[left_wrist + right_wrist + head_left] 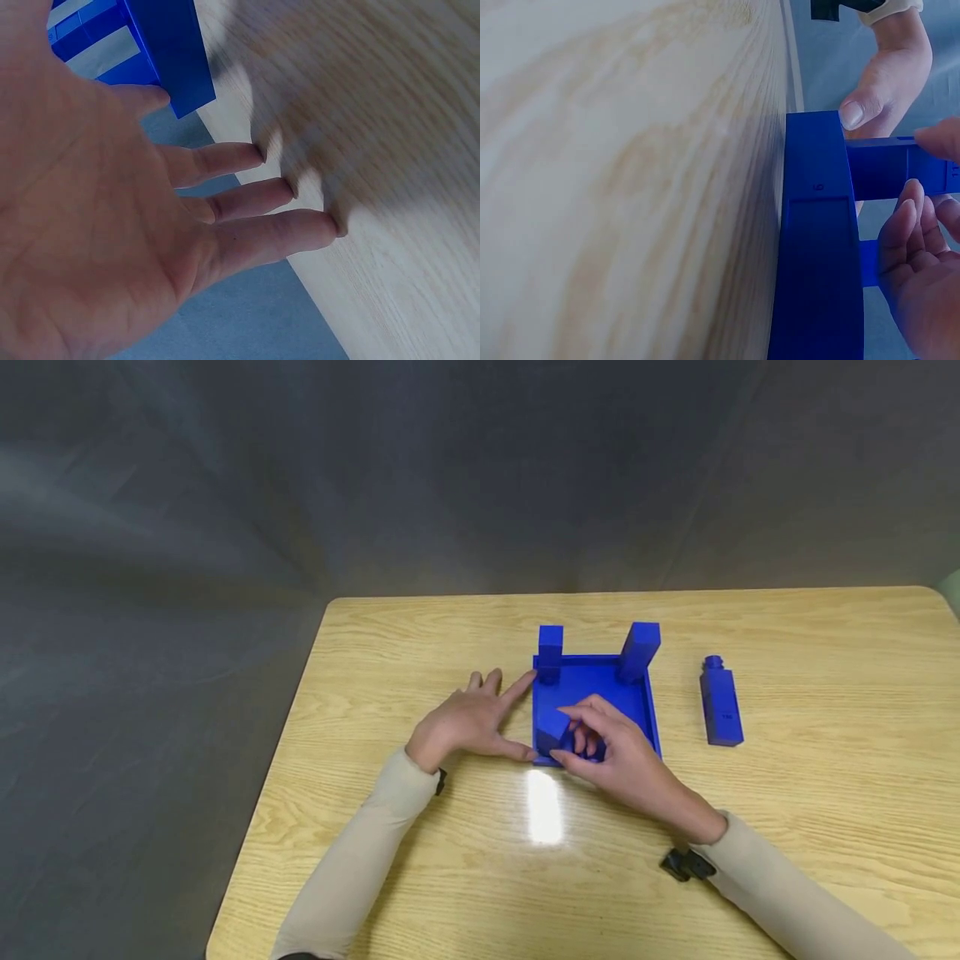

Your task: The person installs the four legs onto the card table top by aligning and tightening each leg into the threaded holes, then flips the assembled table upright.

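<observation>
Clamps the near-left post (553, 728) between thumb and forefinger of the right hand (615, 760), gripping above its base, presumably to hold it straight over its corner. Spreads the left hand (472, 718) wide, fingers apart and grasping nothing, with thumb and forefinger tips touching the left rim of the tray (592, 681) and the other fingertips down at the bench (480, 877), likely to stop the tray sliding under the right hand's work. Stands the near-left post upright in the near-left corner of the tray; cannot tell from these views whether fully seated. Has the far-left post (551, 647) and far-right post (640, 650) upright at their corners too, gripped by neither hand, seemingly needing no support. Has the loose post (722, 706) lying on the bench, to the right of the tray and apart from it, narrow neck pointing away, probably set there for easy reach by the right hand.
</observation>
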Motion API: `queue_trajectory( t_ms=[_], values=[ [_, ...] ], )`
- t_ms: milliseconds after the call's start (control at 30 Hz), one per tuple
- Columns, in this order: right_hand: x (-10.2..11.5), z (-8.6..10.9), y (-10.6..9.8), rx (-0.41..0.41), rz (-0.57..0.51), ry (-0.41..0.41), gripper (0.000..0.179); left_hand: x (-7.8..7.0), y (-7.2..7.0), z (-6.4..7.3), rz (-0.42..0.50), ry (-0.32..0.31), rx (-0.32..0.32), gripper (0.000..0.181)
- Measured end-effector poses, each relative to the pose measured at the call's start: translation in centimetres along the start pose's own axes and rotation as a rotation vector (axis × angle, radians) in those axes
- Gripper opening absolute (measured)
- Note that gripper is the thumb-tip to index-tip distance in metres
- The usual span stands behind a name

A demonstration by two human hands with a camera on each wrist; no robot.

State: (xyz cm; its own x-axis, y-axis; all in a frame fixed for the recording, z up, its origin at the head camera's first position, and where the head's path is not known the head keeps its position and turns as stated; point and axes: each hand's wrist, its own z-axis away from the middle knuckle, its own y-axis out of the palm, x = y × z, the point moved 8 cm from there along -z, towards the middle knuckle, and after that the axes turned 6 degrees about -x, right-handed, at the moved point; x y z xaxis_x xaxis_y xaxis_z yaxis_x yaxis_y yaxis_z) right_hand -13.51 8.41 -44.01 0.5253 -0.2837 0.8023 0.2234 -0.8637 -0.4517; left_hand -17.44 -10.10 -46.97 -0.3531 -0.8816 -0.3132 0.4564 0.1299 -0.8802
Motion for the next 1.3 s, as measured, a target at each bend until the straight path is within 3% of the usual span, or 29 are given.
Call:
queue_trajectory(
  t_ms=[367, 1300],
  values=[
    [-0.23, -0.02, 0.28, 0.018, 0.015, 0.031, 0.031, -0.11, 0.14, -0.01, -0.021, 0.002, 0.0, 0.124],
    [0.06, 0.02, 0.09, -0.035, 0.043, 0.019, 0.038, -0.11, 0.18, -0.17, -0.031, -0.005, -0.005, 0.126]
  ],
)
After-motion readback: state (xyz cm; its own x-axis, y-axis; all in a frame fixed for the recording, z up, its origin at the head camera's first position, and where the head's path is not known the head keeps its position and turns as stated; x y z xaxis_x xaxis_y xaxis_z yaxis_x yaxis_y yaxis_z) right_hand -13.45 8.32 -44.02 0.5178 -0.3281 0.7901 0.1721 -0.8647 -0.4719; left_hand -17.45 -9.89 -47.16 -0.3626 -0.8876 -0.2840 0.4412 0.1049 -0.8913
